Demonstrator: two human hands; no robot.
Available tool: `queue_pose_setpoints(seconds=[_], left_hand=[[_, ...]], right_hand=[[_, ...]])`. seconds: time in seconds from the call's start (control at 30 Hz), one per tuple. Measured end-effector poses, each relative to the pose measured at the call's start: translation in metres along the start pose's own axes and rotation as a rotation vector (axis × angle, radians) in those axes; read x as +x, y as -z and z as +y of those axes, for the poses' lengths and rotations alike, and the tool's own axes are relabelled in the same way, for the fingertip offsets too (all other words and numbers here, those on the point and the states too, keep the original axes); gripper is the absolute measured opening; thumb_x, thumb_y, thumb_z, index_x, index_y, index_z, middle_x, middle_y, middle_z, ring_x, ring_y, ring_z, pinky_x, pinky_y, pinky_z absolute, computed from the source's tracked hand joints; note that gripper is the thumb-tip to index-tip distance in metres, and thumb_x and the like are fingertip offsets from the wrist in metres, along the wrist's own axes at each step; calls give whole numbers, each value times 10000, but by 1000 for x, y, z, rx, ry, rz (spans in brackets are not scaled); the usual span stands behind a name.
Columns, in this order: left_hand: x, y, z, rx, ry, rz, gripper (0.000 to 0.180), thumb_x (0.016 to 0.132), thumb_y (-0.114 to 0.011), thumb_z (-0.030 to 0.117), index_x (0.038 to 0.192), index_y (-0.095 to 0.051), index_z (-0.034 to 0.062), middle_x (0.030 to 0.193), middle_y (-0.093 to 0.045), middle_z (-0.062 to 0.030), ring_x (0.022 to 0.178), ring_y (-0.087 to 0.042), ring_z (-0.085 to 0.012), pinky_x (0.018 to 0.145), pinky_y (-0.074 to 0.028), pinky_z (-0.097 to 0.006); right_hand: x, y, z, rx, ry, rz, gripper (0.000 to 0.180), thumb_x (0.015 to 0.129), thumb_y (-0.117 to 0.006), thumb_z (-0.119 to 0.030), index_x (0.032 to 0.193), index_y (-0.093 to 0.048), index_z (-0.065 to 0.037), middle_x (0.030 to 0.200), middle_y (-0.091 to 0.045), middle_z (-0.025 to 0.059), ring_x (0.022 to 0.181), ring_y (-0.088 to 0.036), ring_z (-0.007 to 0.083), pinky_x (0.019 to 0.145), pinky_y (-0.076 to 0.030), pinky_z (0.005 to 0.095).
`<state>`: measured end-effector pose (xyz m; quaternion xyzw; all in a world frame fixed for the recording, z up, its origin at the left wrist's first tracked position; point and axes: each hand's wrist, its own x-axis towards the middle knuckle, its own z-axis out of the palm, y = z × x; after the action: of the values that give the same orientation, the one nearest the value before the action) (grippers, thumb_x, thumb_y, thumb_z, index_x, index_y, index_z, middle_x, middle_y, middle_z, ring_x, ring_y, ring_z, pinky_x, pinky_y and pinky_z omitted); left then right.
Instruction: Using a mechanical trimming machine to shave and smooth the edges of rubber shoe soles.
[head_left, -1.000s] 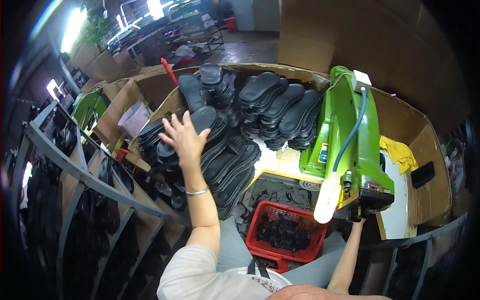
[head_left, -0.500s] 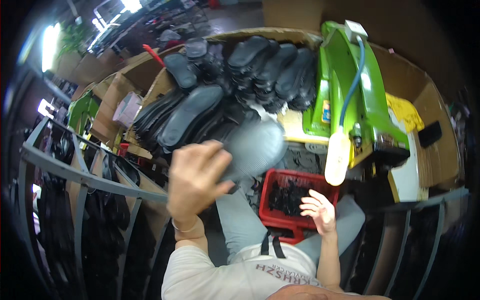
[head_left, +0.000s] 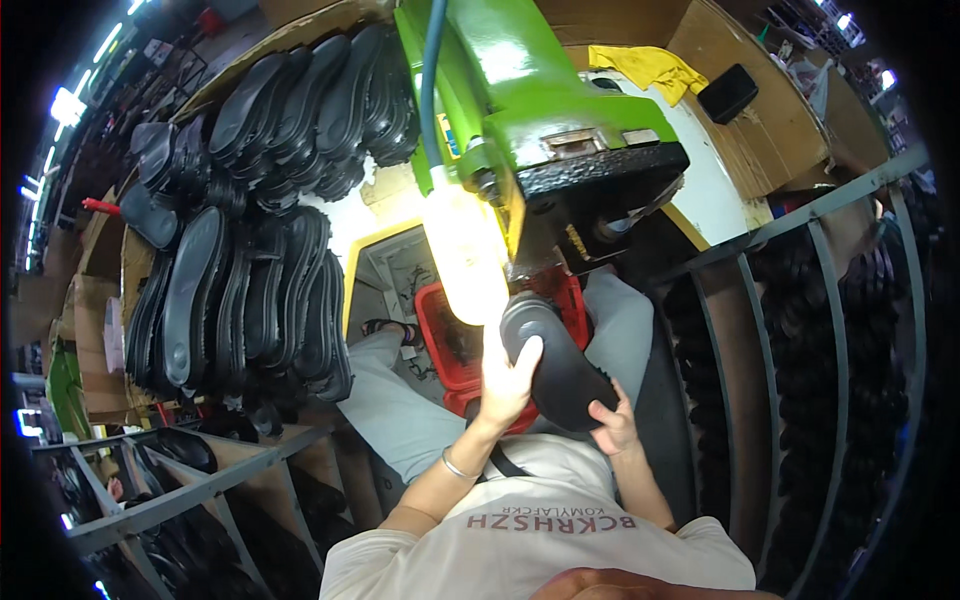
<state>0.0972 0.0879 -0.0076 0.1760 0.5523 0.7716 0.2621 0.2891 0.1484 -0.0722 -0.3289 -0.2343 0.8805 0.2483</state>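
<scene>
Black sole (head_left: pixel 560 365) in both hands, toe hidden by lamp glare (head_left: pixel 470 260)

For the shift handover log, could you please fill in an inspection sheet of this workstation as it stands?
Surface: white bench top under the green machine.
Job's things: black shoe sole, held below the machine head.
Clutter: stacked black soles; red basket; yellow cloth.
Hands: left hand and right hand both grip the sole.
Cables: blue hose on the machine.
Surroundings: lit lamp; grey metal racks; cardboard boxes.
</scene>
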Motion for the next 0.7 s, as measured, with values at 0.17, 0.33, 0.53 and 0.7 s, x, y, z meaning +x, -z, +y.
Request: queue_pose_setpoints(seconds=[0.17,0.33,0.53,0.7], left_hand=[[26,-22,27,151,236,-200,231,849,-647,154,988,-597,-23,873,-632,-41,766,-558,-81,690,-463,-235],[52,-4,27,602,-14,-198,193,838,-649,122,955,-650,-32,809,-658,-43,692,-562,-66,619,-461,-224],[34,4,25,216,62,-57,116,820,-650,51,898,-626,-30,792,-628,-11,682,-539,-62,611,-441,-209],[42,15,11,576,-144,-35,151,791,-675,67,738,-547,6,656,-551,8,592,-455,-55,521,-363,-217]], right_hand=[[5,-9,25,-193,21,-51,415,780,-705,-29,1157,-540,24,1110,-595,79,1006,-560,177,924,-422,314],[21,-22,26,-322,-46,-188,404,752,-703,-17,1123,-563,56,1079,-613,93,995,-561,156,899,-439,303],[14,-14,-22,-195,34,-113,587,626,-632,73,1194,-487,97,1157,-576,164,1079,-558,265,928,-447,353],[51,-33,-93,-203,394,205,526,671,-609,24,1173,-454,46,1095,-568,145,1025,-566,240,918,-452,348]])
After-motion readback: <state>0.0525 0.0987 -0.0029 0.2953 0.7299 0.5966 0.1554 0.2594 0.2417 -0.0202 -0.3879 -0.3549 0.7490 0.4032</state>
